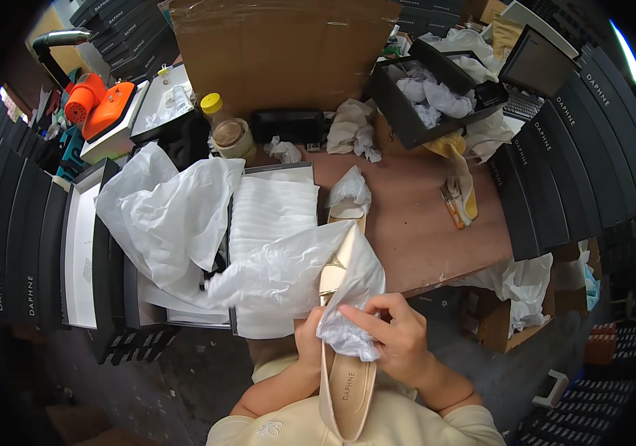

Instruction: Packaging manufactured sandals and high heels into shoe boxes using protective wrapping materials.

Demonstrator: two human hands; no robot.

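Observation:
Close to my body, a cream shoe [333,276] with gold trim is tilted with its heel toward me and its tan insole showing. My left hand [308,340] grips its side, fingers partly hidden beneath it. White tissue paper [359,286] lies over part of the shoe and is bunched at the opening. My right hand [401,340] pinches this tissue, index finger pressed on the bunch. A loose white sheet [281,279] spreads leftward from the shoe. Just beyond, a second shoe [357,221], with crumpled tissue [350,193] in it, is partly hidden behind the first.
A box lined with white padding [273,204] sits left of the shoes, near an open box [82,256]. Black shoe boxes [556,171] are stacked on both sides. Orange-handled snips [453,207] lie on the brown table [422,253]. A cardboard carton [281,56] stands behind.

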